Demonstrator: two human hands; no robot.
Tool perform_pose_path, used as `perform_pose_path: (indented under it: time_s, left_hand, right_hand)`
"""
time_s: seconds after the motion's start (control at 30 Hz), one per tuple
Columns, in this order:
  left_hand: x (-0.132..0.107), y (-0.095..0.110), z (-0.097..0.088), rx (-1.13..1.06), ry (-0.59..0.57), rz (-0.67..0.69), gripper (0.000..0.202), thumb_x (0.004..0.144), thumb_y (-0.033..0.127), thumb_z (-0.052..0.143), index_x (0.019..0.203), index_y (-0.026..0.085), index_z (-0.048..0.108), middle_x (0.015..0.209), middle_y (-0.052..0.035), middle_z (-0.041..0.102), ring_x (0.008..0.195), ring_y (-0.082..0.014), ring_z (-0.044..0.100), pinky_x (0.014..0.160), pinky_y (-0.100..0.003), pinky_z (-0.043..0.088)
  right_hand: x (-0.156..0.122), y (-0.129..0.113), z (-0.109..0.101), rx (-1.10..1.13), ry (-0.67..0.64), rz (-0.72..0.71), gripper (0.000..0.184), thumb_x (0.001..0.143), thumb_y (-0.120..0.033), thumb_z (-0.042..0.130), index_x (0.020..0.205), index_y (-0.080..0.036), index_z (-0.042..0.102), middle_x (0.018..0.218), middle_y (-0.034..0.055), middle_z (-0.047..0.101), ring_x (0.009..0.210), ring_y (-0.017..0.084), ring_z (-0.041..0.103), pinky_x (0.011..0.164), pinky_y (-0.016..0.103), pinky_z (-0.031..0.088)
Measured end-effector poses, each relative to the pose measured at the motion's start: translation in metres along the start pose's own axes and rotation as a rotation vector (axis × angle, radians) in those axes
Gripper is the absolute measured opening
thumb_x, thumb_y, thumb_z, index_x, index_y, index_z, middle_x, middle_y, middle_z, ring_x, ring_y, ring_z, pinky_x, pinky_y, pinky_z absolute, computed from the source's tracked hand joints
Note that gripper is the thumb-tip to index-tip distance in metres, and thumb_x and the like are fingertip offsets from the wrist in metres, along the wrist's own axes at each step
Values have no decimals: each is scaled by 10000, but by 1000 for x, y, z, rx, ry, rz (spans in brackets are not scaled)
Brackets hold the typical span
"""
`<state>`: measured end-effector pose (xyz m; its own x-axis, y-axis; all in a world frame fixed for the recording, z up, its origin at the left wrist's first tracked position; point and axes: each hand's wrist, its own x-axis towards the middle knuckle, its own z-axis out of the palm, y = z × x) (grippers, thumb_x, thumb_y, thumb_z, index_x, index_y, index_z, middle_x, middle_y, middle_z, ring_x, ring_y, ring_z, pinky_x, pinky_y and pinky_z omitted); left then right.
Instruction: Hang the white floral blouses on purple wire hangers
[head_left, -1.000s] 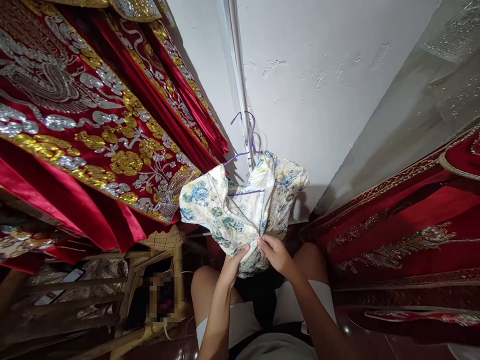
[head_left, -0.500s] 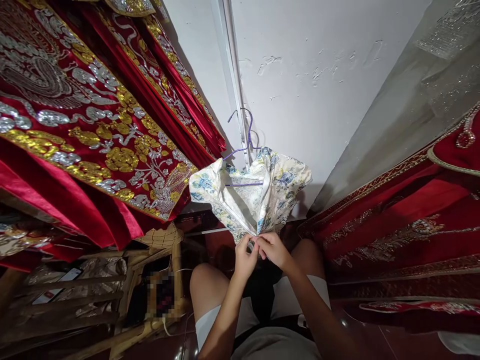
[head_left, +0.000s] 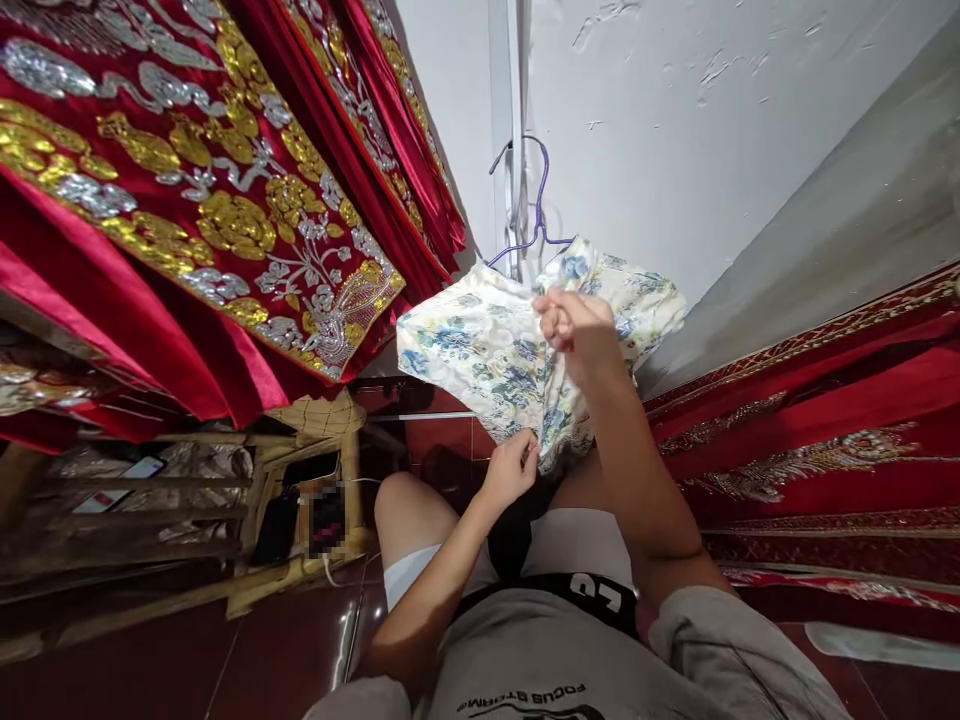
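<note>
A white shirt with blue floral print [head_left: 480, 345] hangs on a purple wire hanger [head_left: 541, 195] before me. My left hand [head_left: 516, 468] pinches the front edge near the garment's lower part. Higher up, at the neckline, my right hand [head_left: 574, 325] is closed with the fingers curled together; it seems to pinch the top of the front opening, perhaps a zipper pull too small to see. The two front edges now meet along the middle, and the inside of the garment is hidden.
Red embroidered costumes [head_left: 247, 215] hang close on the left, and more red beaded cloth [head_left: 825, 400] on the right. A bamboo rack [head_left: 349, 470] holding phones stands at the lower left. Behind the hanger runs a white wall [head_left: 637, 130] with a metal strip.
My right hand has risen from the bottom of the front opening to the neckline, and the opening has closed. My left hand stays low. The view has shifted, with the garment appearing larger.
</note>
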<state>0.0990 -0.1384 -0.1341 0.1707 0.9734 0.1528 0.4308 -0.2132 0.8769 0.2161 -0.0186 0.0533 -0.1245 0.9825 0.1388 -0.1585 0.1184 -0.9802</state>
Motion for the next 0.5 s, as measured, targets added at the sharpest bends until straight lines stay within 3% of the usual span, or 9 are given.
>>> perform_pose_path:
  time_s: [0.07,0.17,0.23,0.33,0.37,0.5]
  left_hand:
    - [6,0,-7,31,-80,3,128,927,249,490,809,216,525,764,-11,573,713,-174,543,705,-277,421]
    - [23,11,-33,-6,-181,60,58,896,232,563,868,205,607,849,-42,651,799,-195,607,764,-297,465]
    - [40,30,-57,-79,-61,151,164,915,245,589,1063,202,645,991,-72,694,885,-204,645,849,-323,491]
    - [70,71,-93,-156,354,313,389,977,299,572,1357,223,533,1039,-64,692,893,-183,652,885,-331,501]
    - [79,85,-103,-127,410,370,402,987,321,574,1375,224,527,1050,-64,690,912,-181,648,900,-334,496]
    - [106,128,-126,106,309,508,217,1024,344,535,1060,184,676,999,-60,691,936,-184,635,899,-331,483]
  right_hand:
    - [1,-7,10,12,-8,-46,405,962,-544,577,803,-178,642,534,-35,542,422,67,447,396,197,322]
    - [-13,-4,17,-17,-29,-49,393,961,-521,584,768,-182,635,513,-38,539,412,69,445,407,200,346]
    - [-24,-2,17,-40,-42,-79,387,961,-499,583,738,-187,633,501,-40,537,409,71,443,422,205,366]
    - [-31,-6,13,-68,-54,-145,401,969,-485,561,697,-197,619,478,-50,514,400,72,429,438,213,374]
    - [-31,-9,12,-76,-66,-158,399,970,-473,558,686,-198,616,472,-52,509,396,71,422,440,215,370]
    - [-20,-7,10,-148,-99,-201,388,964,-410,557,647,-195,617,454,-55,505,395,71,415,460,223,360]
